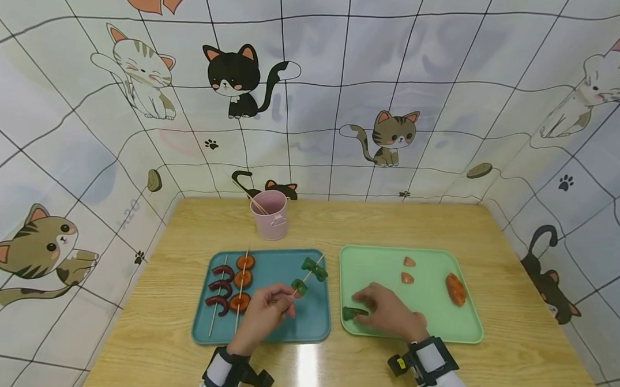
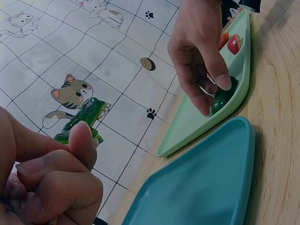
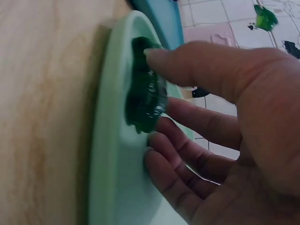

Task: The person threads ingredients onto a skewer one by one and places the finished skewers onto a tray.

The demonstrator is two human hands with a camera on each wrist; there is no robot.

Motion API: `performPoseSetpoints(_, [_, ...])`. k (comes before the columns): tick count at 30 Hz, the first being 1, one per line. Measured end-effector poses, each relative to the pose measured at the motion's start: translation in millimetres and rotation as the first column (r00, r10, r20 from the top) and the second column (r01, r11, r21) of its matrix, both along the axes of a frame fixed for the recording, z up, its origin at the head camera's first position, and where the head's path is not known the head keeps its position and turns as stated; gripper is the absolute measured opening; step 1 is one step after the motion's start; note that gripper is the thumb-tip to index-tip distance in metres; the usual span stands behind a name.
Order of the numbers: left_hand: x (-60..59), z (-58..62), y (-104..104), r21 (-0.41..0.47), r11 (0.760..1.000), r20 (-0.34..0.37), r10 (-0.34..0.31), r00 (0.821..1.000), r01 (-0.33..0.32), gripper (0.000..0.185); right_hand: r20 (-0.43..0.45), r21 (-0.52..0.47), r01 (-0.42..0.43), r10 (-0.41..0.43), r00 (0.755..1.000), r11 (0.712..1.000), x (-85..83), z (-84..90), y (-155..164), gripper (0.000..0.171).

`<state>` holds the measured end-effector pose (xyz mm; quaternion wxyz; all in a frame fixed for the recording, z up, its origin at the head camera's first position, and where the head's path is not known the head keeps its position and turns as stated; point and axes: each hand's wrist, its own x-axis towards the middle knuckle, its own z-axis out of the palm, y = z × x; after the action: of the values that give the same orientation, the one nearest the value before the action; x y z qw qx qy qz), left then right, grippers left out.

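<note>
My left hand (image 1: 265, 313) pinches the lower part of a thin wooden skewer (image 1: 314, 267) over the blue tray (image 1: 304, 332). Green pepper pieces (image 1: 315, 269) are threaded on that skewer, one close to the fingertips. At the near left corner of the green tray (image 1: 439, 335), my right hand (image 1: 388, 312) has thumb and fingers around another green pepper piece (image 3: 147, 89). That piece lies against the tray's raised rim, its thumb-side end partly covered. In the left wrist view the right hand's thumb and index finger are on either side of it.
Left on the blue tray lie a skewer of orange round slices (image 1: 242, 279) and one of dark red curved pieces (image 1: 221, 285). The green tray holds two small reddish pieces (image 1: 407, 277) and an orange-red long piece (image 1: 456, 289). A pink bucket (image 1: 272, 218) with a stick stands behind.
</note>
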<state>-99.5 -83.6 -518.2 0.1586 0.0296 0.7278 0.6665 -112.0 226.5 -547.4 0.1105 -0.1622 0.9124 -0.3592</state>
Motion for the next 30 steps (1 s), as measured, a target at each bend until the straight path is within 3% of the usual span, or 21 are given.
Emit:
performPoseSetpoints(8, [1.2,0.1,0.4,0.005,1.0,0.011,-0.004,1.0,0.004,0.022,-0.011,0.017,0.026,-0.025,1.0,1.0,2.9,-3.8,-6.2,0.016])
performPoseSetpoints(14, [2.1,-1.3,0.6,0.01,1.0,0.032,-0.009,0.999,0.008,0.021,-0.002,-0.005,0.048,-0.048,0.999,0.999,2.0,-4.6,-3.5,0.016])
performPoseSetpoints(21, [3.3,-1.8,0.5,0.015,1.0,0.041,-0.013,0.999,0.012,0.021,0.044,-0.127,0.11,-0.105,0.993,0.986,-6.0,-7.3,3.8,0.02])
performPoseSetpoints(25, [3.5,-1.6,0.9,0.007,1.0,0.035,-0.018,0.999,0.018,0.021,0.119,-0.224,0.181,-0.157,0.98,0.958,-12.0,-5.0,7.8,0.022])
performPoseSetpoints(30, [3.2,-1.5,1.4,0.006,1.0,0.032,-0.019,0.999,0.018,0.022,0.248,-0.354,0.308,-0.229,0.941,0.883,-18.5,10.2,8.5,0.034])
